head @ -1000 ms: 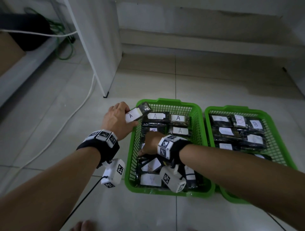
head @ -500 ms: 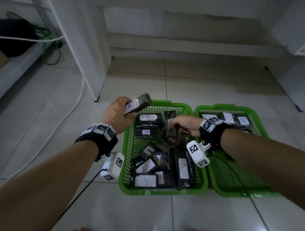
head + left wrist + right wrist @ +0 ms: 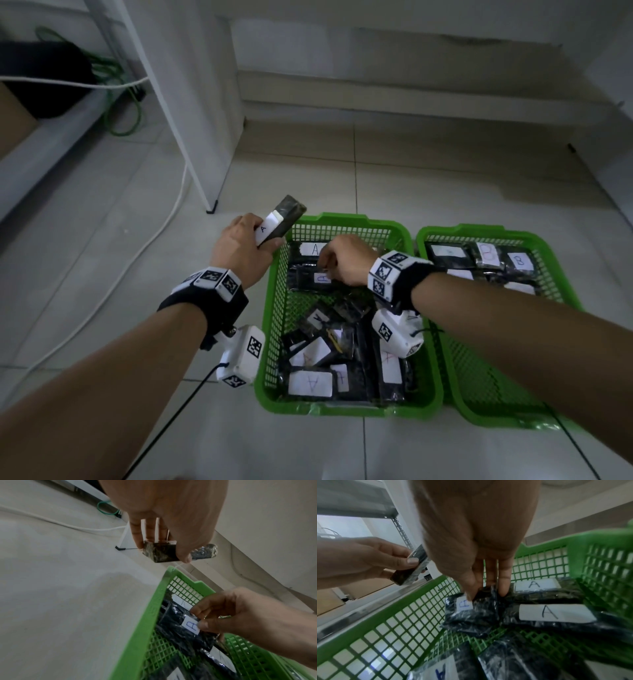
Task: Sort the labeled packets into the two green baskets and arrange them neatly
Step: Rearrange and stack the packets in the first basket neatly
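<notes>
Two green baskets stand side by side on the floor. The left basket (image 3: 346, 219) holds several dark packets with white A labels, a loose pile at its near end. The right basket (image 3: 462, 230) holds packets labelled B at its far end. My left hand (image 3: 255, 245) grips an A packet (image 3: 286, 214) above the left basket's far left corner; the same held packet (image 3: 163, 553) shows in the left wrist view. My right hand (image 3: 327, 270) reaches into the left basket and pinches an A packet (image 3: 173, 623) by its label, the pinched packet (image 3: 471, 612) lying beside two flat A packets.
A white shelf leg (image 3: 205, 164) stands on the tiles just left of the baskets. A white cable (image 3: 137, 260) runs across the floor at the left, and a green cable (image 3: 126, 113) lies coiled farther back. A wall step (image 3: 411, 89) lies behind the baskets.
My right hand has gone from the middle of the left basket to its far left part and taken a packet by the label. The left hand still holds its A packet.
</notes>
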